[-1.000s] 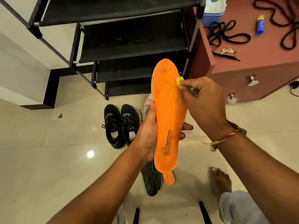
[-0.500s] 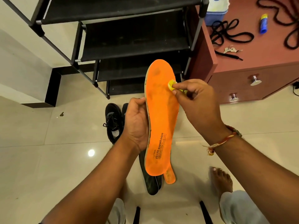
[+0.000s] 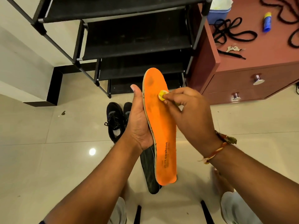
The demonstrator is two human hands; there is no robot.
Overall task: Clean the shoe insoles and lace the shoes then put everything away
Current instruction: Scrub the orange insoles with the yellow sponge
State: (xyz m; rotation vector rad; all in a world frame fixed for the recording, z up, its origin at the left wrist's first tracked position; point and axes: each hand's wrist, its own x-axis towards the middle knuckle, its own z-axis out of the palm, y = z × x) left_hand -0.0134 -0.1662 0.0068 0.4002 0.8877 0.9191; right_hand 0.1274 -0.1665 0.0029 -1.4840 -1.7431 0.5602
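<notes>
A black tiered shoe rack [image 3: 137, 41] stands on the pale tiled floor [image 3: 40, 159]. Beside it is a reddish-brown table [image 3: 258, 62] with two round drawer knobs [image 3: 258, 79]; on its top lie a blue-and-yellow tube [image 3: 267, 21], what look like keys [image 3: 233, 48], and a blue container [image 3: 218, 12].

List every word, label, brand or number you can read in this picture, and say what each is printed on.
"AIR cushion": on the heel end of the orange insole; "cushion" is clear, the first word faint.
A smaller line beside it on the insole: too blurred to read.
Blue and yellow tube on the cabinet top: no readable text.
</notes>
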